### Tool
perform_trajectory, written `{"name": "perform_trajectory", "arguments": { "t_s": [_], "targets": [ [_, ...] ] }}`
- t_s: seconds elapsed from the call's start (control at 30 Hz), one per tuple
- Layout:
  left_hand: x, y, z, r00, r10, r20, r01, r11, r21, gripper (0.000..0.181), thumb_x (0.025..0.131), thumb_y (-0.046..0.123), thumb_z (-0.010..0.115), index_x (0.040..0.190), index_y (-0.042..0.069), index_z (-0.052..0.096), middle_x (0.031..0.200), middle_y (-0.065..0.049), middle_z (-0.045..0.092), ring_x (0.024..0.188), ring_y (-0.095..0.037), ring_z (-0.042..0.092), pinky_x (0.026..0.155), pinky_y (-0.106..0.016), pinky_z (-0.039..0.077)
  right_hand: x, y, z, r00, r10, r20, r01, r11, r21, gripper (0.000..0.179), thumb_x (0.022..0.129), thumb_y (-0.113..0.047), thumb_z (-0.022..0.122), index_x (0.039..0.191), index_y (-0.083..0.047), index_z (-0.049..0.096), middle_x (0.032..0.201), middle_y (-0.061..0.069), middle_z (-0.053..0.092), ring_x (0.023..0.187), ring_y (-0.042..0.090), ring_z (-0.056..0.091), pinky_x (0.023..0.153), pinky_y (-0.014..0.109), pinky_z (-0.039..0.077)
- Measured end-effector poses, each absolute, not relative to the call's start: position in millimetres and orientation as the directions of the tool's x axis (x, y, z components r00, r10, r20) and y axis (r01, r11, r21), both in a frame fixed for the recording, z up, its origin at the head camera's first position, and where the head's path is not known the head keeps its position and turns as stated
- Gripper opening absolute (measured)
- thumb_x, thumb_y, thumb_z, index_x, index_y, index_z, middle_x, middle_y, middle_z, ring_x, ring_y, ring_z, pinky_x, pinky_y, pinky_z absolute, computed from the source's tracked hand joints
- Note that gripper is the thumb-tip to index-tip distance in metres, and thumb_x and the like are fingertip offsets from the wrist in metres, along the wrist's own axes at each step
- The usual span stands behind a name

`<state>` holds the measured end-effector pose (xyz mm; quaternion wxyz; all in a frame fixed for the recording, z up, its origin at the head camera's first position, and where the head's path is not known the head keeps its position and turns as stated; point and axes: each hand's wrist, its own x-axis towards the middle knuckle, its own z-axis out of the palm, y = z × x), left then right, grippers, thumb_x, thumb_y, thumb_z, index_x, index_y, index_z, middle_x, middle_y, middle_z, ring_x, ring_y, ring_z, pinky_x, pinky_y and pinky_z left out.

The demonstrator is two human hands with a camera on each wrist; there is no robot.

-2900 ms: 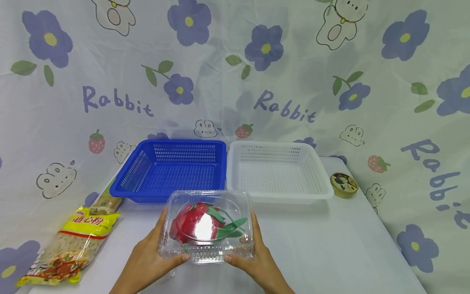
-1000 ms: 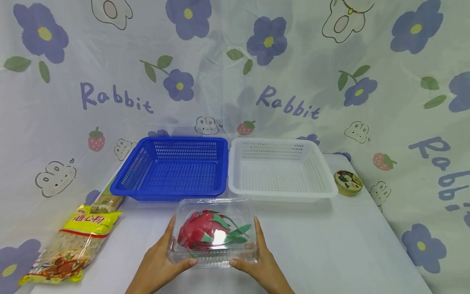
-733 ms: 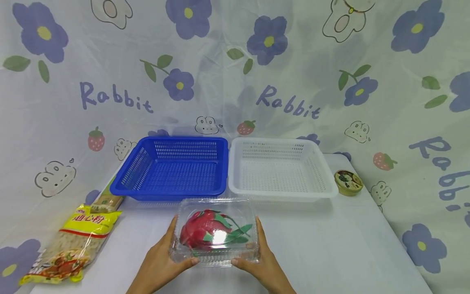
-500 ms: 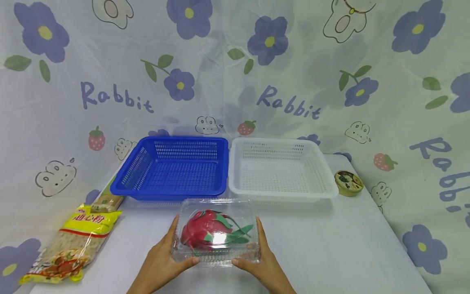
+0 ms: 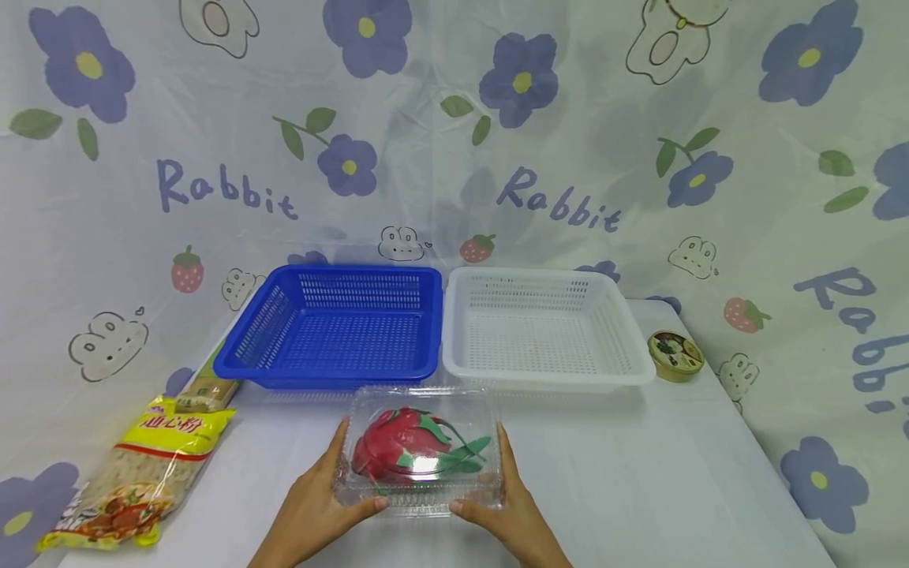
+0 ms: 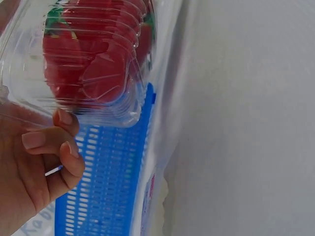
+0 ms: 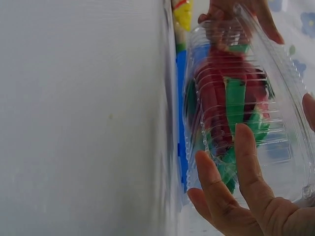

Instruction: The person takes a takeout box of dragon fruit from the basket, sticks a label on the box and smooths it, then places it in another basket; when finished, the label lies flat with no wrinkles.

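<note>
A clear plastic clamshell box (image 5: 419, 502) with a ridged rim is held up in front of me, above the white table. Through its lid shows a red dragon fruit (image 5: 394, 446) with green scales. My left hand (image 5: 312, 501) grips the box's left side, thumb along the front edge. On the opposite side my right hand (image 5: 511, 509) grips it the same way. In the left wrist view, curled fingers (image 6: 73, 164) sit at the box's lower edge. The right wrist view shows fingers (image 7: 251, 172) spread under the ridged base.
Behind the box stand a blue basket (image 5: 327, 375) and, beside it, a white basket (image 5: 547, 375). A round tub (image 5: 676, 355) sits at the far right. On the left lie a yellow-topped food bag (image 5: 138, 481) and another packet (image 5: 206, 390). A printed curtain (image 5: 426, 118) hangs behind.
Compared with the earliest frame, both hands and the box have shifted slightly right and lower in view. Over the last half second they have barely moved. The grip is the same.
</note>
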<state>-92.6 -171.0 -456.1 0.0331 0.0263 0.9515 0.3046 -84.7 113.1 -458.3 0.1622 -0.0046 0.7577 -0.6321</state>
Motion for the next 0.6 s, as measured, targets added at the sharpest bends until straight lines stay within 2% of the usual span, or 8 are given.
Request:
{"name": "perform_trajectory", "arguments": {
  "t_s": [0.1,0.37,0.6],
  "targets": [
    [-92.7,-170.7,-457.4,-0.996,0.071,-0.059,0.022,0.808,0.588,0.122,0.072,0.066,0.076,0.161,0.016,0.008,0.151,-0.030,0.040,0.123,-0.055,0.052,0.089,-0.066,0.049,-84.8,113.7,-459.8,-0.945,-0.210,-0.252,0.209,0.208,-0.956,0.113,0.082,-0.038,0.080,0.154,-0.051,-0.006,0.159,0.030,0.022,0.132,0.049,0.044,0.093,0.074,0.041],
    [-94.1,-169.4,-460.0,-0.996,0.071,-0.046,0.031,0.810,0.586,0.122,0.072,0.066,0.076,0.161,0.015,0.009,0.150,-0.029,0.041,0.123,-0.054,0.052,0.089,-0.066,0.049,-86.5,115.3,-462.6,-0.947,-0.208,-0.246,0.207,0.193,-0.959,0.114,0.082,-0.037,0.080,0.157,-0.043,-0.005,0.163,0.025,0.014,0.133,0.049,0.043,0.095,0.073,0.041],
    [-95.7,-167.8,-462.1,-0.995,0.080,-0.057,0.030,0.799,0.601,0.122,0.072,0.064,0.077,0.161,0.015,0.009,0.152,-0.028,0.039,0.126,-0.055,0.050,0.092,-0.066,0.048,-86.4,118.1,-465.1,-0.943,-0.204,-0.262,0.211,0.244,-0.947,0.111,0.082,-0.040,0.079,0.153,-0.054,-0.006,0.161,0.031,0.014,0.130,0.053,0.045,0.091,0.076,0.041]
  ]
}}
